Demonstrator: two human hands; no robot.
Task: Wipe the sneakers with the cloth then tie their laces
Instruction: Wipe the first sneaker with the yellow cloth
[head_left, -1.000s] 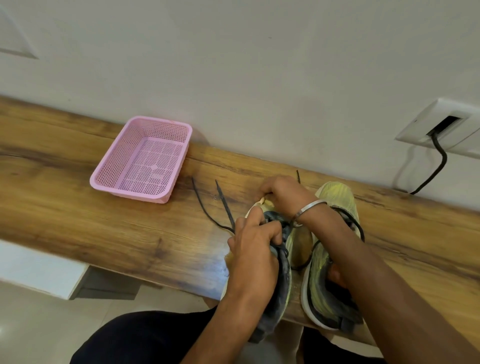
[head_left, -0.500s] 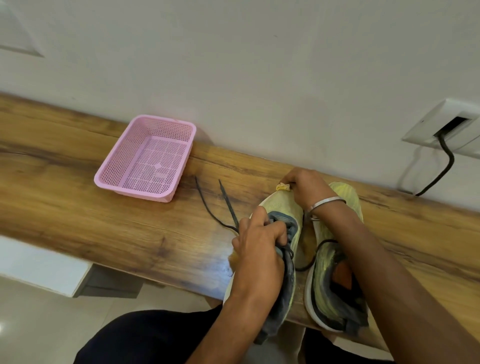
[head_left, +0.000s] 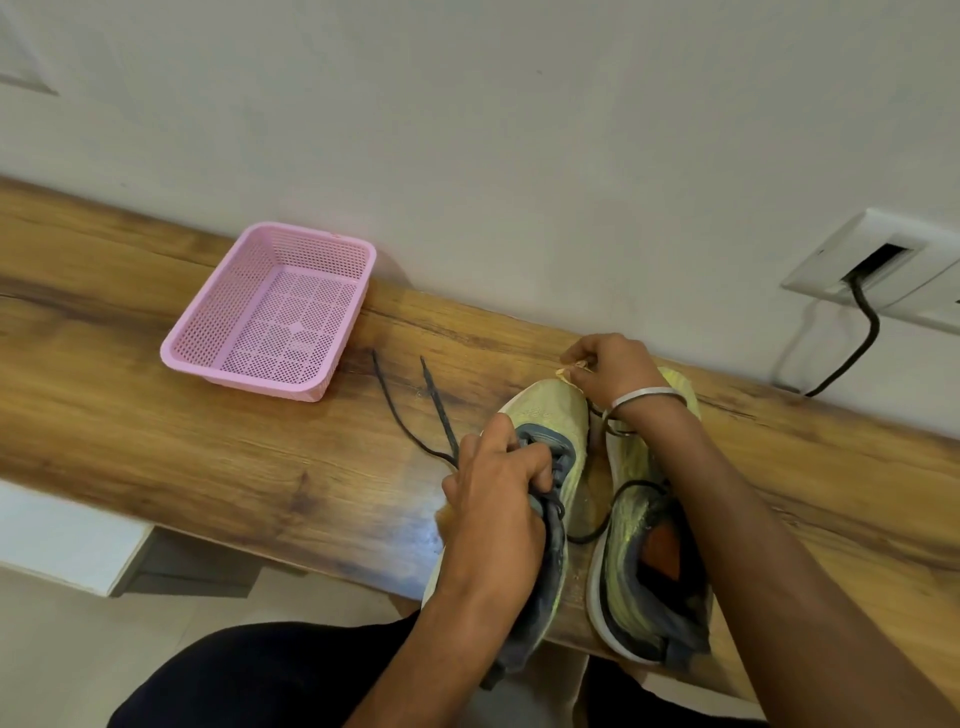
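in the head view, two yellow-green sneakers stood side by side near the front edge of the wooden worktop (head_left: 208, 441), toes toward the wall. the left hand (head_left: 498, 499) was curled over the grey collar and tongue of the left sneaker (head_left: 556, 421), gripping it. the right hand (head_left: 613, 366), a metal bangle (head_left: 644, 397) on its wrist, reached past the toe of that sneaker with fingers bent, pinching a small pale yellowish cloth (head_left: 569, 371) against the toe tip. the right sneaker (head_left: 639, 571) lay just beside it, partly under the right forearm, its dark lace (head_left: 608, 514) looping loose between the two. two dark lace ends (head_left: 410, 410) of the left sneaker trailed over the worktop toward a pink plastic basket (head_left: 270, 312). a black cable (head_left: 862, 338) hung from a white wall socket (head_left: 883, 260).
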